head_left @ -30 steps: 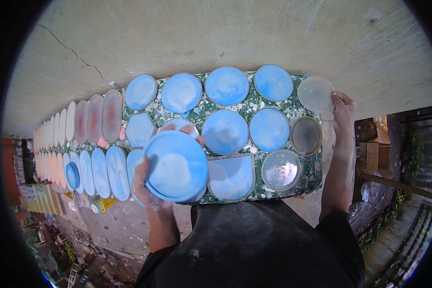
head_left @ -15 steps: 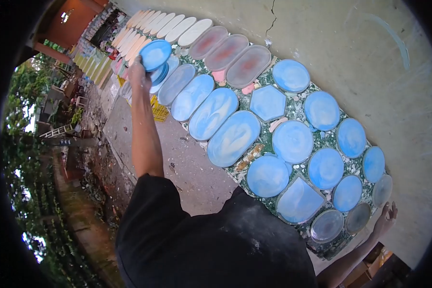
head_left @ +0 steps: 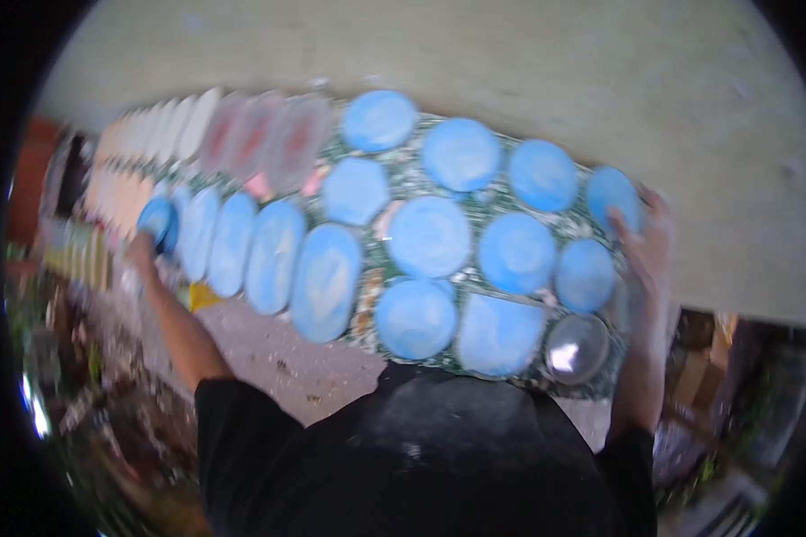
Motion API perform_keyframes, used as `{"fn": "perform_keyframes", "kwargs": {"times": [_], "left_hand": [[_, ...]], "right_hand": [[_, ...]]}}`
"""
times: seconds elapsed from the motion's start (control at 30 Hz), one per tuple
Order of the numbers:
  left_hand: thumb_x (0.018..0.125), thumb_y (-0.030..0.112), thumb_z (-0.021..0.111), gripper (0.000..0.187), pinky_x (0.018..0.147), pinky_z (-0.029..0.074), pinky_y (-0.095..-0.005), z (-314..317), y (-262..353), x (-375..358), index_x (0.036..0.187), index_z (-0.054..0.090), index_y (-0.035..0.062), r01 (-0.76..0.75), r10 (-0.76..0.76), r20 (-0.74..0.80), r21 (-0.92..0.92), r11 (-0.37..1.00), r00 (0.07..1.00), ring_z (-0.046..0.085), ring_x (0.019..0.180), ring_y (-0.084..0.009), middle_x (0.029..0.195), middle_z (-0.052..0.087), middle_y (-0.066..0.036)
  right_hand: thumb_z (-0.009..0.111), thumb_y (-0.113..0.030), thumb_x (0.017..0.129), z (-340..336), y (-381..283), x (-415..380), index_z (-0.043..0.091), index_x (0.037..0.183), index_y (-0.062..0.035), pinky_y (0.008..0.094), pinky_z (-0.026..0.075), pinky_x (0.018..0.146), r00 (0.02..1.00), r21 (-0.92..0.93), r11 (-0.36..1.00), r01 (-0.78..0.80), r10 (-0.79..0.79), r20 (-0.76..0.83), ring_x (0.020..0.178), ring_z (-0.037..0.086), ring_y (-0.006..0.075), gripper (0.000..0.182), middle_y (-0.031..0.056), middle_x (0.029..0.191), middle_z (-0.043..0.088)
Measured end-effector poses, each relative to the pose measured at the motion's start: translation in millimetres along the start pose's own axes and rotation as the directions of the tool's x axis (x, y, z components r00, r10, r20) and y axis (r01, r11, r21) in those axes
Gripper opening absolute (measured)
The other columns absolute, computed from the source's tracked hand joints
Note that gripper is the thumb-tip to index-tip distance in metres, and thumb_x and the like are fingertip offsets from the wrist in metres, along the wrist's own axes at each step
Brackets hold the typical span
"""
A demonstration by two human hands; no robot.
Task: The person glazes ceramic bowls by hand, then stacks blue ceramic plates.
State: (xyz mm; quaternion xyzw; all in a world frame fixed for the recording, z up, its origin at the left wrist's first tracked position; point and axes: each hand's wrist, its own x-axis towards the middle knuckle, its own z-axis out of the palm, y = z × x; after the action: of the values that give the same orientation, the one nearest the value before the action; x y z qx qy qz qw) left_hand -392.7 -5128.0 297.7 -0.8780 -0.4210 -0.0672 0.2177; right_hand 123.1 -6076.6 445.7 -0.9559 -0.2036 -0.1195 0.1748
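My left hand [head_left: 138, 252] is closed on a blue round dish [head_left: 158, 224] at the far end of a row of oval moulds. Blue-and-white swirled fill covers the nearest oval mould [head_left: 326, 283]. At the right end, my right hand [head_left: 647, 240] reaches over the edge, thumb and fingers apart, fingertips right at the rim of a round blue-filled mould [head_left: 613, 199]. Its forearm hides part of the moulds there. Other round blue moulds [head_left: 428, 236], a hexagonal one [head_left: 355, 191] and a grey glossy one [head_left: 578, 349] sit between my hands. Motion blurs the view.
The moulds stand on a green-and-white speckled slab [head_left: 367, 304] along a plain wall [head_left: 528, 63]. Reddish-grey oval moulds [head_left: 295, 143] and pale ones [head_left: 184, 125] continue leftward. A yellow crate [head_left: 203, 295] shows below the slab; cardboard boxes [head_left: 700, 371] are at right.
The view has turned, so the slab lies more level. My right hand has moved from beside the slab's corner up to the round blue mould. The left hand still holds the blue dish, now lower.
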Motion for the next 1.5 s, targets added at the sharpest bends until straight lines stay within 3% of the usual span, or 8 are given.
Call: {"fn": "perform_keyframes", "kwargs": {"times": [0.33, 0.5, 0.67, 0.83, 0.93, 1.13, 1.37, 1.5], "left_hand": [[0.081, 0.048, 0.049, 0.057, 0.069, 0.05, -0.0491, -148.0, 150.1, -45.4, 0.102, 0.063, -0.0033, 0.678, -0.752, -0.122, -0.357, 0.643, 0.648, 0.063, 0.081, -0.0434, 0.088, 0.065, -0.027], [0.093, 0.02, 0.049, 0.027, 0.077, 0.048, -0.0325, -359.8, 377.8, -116.6, 0.11, 0.062, 0.0038, -0.051, -0.229, -0.22, -0.817, 0.574, 0.948, 0.062, 0.087, -0.0215, 0.097, 0.066, -0.013], [0.086, 0.015, 0.057, 0.049, 0.092, 0.043, -0.0341, -485.3, 566.9, -238.4, 0.13, 0.041, -0.0011, 0.593, 0.701, 0.034, -0.564, -0.575, 0.712, 0.053, 0.106, -0.0196, 0.117, 0.054, -0.012], [0.091, 0.028, 0.058, 0.039, 0.083, 0.044, -0.0299, -493.1, 596.5, -267.5, 0.116, 0.05, -0.0013, 0.483, 0.634, 0.195, -0.816, -0.318, 0.748, 0.055, 0.089, -0.0132, 0.097, 0.059, -0.009], [0.088, 0.031, 0.062, 0.045, 0.08, 0.044, -0.0271, -484.6, 587.0, -259.8, 0.114, 0.052, -0.0039, 0.515, 0.729, 0.109, -0.777, -0.361, 0.676, 0.056, 0.091, -0.012, 0.095, 0.061, -0.007], [0.089, 0.031, 0.061, 0.048, 0.087, 0.046, -0.0323, -467.8, 589.1, -274.6, 0.12, 0.048, -0.0034, 0.908, 0.903, 0.113, -0.117, -0.402, 0.414, 0.057, 0.097, -0.0157, 0.107, 0.06, -0.011], [0.078, 0.022, 0.072, 0.077, 0.101, 0.039, -0.0379, -488.1, 600.2, -269.5, 0.139, 0.03, 0.0007, 0.709, 0.746, 0.182, -0.513, -0.483, 0.64, 0.046, 0.121, -0.0246, 0.127, 0.049, -0.015], [0.052, 0.026, 0.08, 0.114, 0.106, 0.033, -0.0425, -505.5, 582.9, -259.2, 0.144, 0.017, 0.0028, 0.809, 0.895, 0.089, -0.473, -0.349, 0.437, 0.04, 0.127, -0.029, 0.137, 0.037, -0.018]], "right_hand": [[0.08, -0.047, 0.061, 23.0, -16.6, 20.6, 0.031, 0.136, 0.0076, 0.0458, 0.031, 0.103, 0.952, -0.168, 0.982, -0.089, 0.133, 0.276, 0.121, 0.036, 0.0428, 0.105, 0.0312, 0.128, 0.038], [0.083, -0.044, 0.052, 2.0, -34.3, 13.9, 0.033, 0.134, 0.0079, 0.0461, 0.033, 0.1, 0.976, -0.165, 0.982, -0.094, 0.124, 0.179, 0.117, 0.039, 0.0418, 0.11, 0.0298, 0.124, 0.04], [0.083, -0.036, 0.055, -45.1, -116.5, -42.0, 0.037, 0.134, 0.0003, 0.0466, 0.036, 0.098, 0.981, 0.404, 0.909, 0.105, -0.162, 0.109, 0.117, 0.04, 0.0396, 0.099, 0.0259, 0.119, 0.044], [0.073, -0.013, 0.077, -35.9, -117.9, -95.7, 0.053, 0.117, 0.0029, 0.0365, 0.05, 0.078, 0.939, 0.872, 0.353, -0.338, 0.191, 0.287, 0.1, 0.057, 0.0225, 0.048, 0.0173, 0.11, 0.055], [0.063, -0.001, 0.085, -38.7, -78.6, -99.9, 0.061, 0.101, 0.0046, 0.0268, 0.051, 0.068, 0.85, 0.849, 0.119, -0.515, -0.053, 0.524, 0.085, 0.061, 0.014, 0.018, 0.0114, 0.098, 0.062], [0.069, -0.008, 0.082, -32.3, -89.2, -111.2, 0.063, 0.096, 0.0031, 0.0263, 0.05, 0.07, 0.747, 0.581, -0.509, -0.635, -0.216, 0.628, 0.083, 0.062, 0.0142, 0.019, 0.0114, 0.094, 0.065], [0.067, -0.002, 0.082, -61.3, -124.2, -99.5, 0.059, 0.101, 0.0059, 0.0248, 0.049, 0.072, 0.92, 0.917, 0.231, -0.326, -0.148, 0.364, 0.086, 0.06, 0.0136, 0.022, 0.009, 0.093, 0.063], [0.065, 0.002, 0.08, -65.5, -135.2, -90.3, 0.059, 0.102, 0.0057, 0.0257, 0.049, 0.073, 0.912, 0.93, 0.293, -0.221, -0.275, 0.304, 0.088, 0.06, 0.0134, 0.023, 0.0093, 0.093, 0.062]]}}
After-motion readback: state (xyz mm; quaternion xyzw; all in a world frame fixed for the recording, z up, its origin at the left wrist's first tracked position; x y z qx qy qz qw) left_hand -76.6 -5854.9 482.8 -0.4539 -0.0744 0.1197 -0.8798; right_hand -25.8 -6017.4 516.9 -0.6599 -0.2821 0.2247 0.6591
